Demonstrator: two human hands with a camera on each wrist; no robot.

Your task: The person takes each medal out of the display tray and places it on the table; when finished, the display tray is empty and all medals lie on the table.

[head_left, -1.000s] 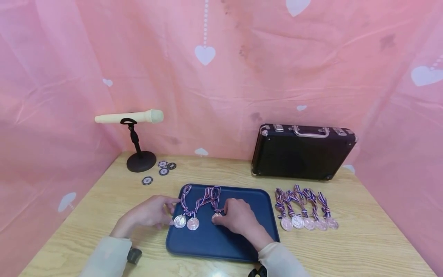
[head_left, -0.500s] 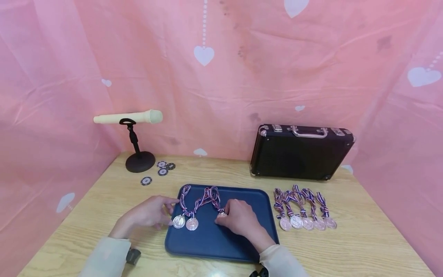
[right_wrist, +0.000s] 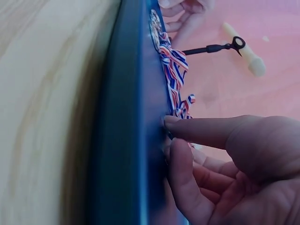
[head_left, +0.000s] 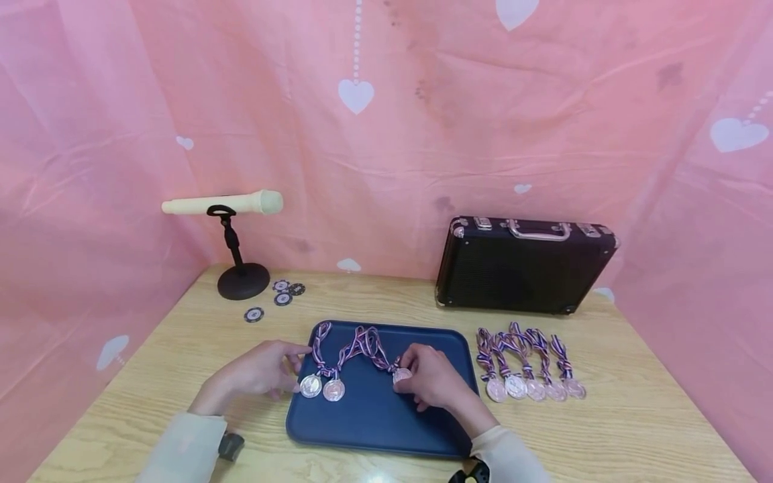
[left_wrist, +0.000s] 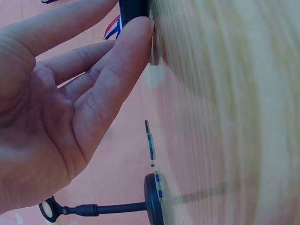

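A: The right hand (head_left: 431,382) has its fingertips (right_wrist: 171,123) pressed on a medal (head_left: 401,375) lying on the blue tray (head_left: 374,422), thumb and forefinger closing round the disc in a pinch. I'd guess the flat press is there so the disc slides without the ribbon (head_left: 371,345) dragging

B: And the left hand (head_left: 262,370)?

A: It rests at the tray's left rim, fingers loosely straight and touching the edge (left_wrist: 136,9), nothing gripped. It looks like it's steadying the tray

B: What's in the tray?

A: Three medals. The pinched one sits near the middle; two more (head_left: 322,388) lie side by side near the left edge, their ribbons running up to the far rim

B: Beyond it?

A: A row of five medals (head_left: 534,388) on the wooden table (head_left: 634,416) just right of the tray. Behind them stands a closed black case (head_left: 525,265). Far left: a microphone on a stand (head_left: 232,215), with poker chips (head_left: 280,295) beside its base
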